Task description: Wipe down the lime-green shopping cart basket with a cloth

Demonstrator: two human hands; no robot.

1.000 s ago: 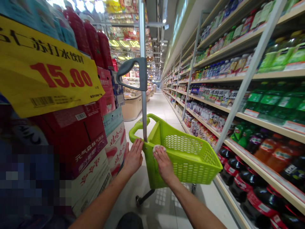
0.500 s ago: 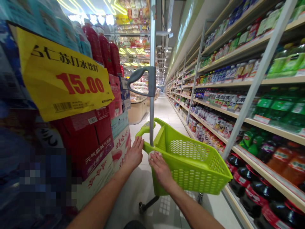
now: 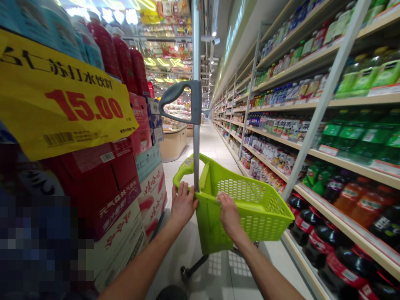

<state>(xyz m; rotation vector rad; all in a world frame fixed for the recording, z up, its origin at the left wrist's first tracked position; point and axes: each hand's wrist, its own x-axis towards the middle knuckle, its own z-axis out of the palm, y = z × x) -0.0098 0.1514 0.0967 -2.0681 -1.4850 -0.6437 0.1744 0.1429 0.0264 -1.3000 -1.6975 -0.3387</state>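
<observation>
A bright green shopping cart basket (image 3: 246, 208) with perforated sides hangs on an upright metal pole (image 3: 196, 146). My left hand (image 3: 183, 205) rests at the basket's near left corner, just below the green handle (image 3: 184, 168). Its fingers are extended and slightly apart, with the tips on the rim. Over the long near rim, my right hand (image 3: 230, 214) is closed on a crumpled white wipe (image 3: 220, 197), pressing it against the plastic. Only a little of the wipe shows past the fingers. The basket's visible inside holds nothing.
A grey hooked handle (image 3: 179, 102) is fixed to the pole. Stacked drink cartons (image 3: 151, 187) with a yellow price sign (image 3: 68, 100) stand close on the left. Shelves of bottles (image 3: 346, 133) line the right. A black caster (image 3: 185, 273) stands on the tiled floor.
My right hand has slid the wipe rightward along the rim, away from the pole, and its fingers have curled over the edge. My left hand stays at the corner. The view has shifted slightly.
</observation>
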